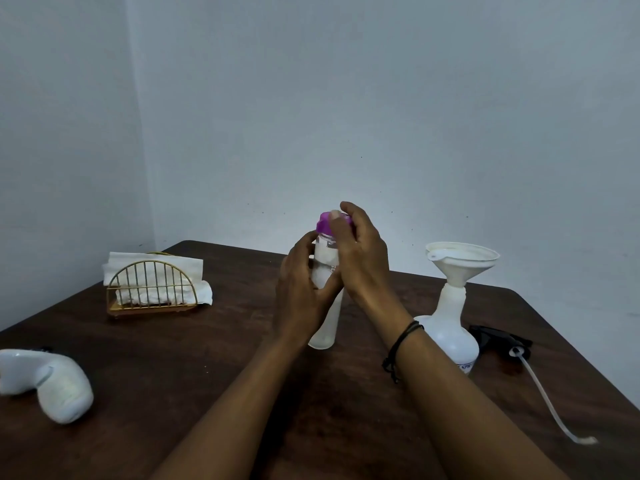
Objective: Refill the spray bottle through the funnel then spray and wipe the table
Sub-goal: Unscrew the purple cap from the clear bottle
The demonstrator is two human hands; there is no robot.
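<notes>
Gripping the frosted water bottle [323, 320] upright on the table [214, 375], the left hand [299, 299] steadies it while the right hand [360, 258] grasps its purple cap [325, 225] (likely unscrewing); pouring, spraying and wiping all remain; the white spray bottle [450, 336] stands near to the right, funnel [462, 263] seated in its neck, trigger head [498, 339] lying beside it; contents cannot be judged.
</notes>
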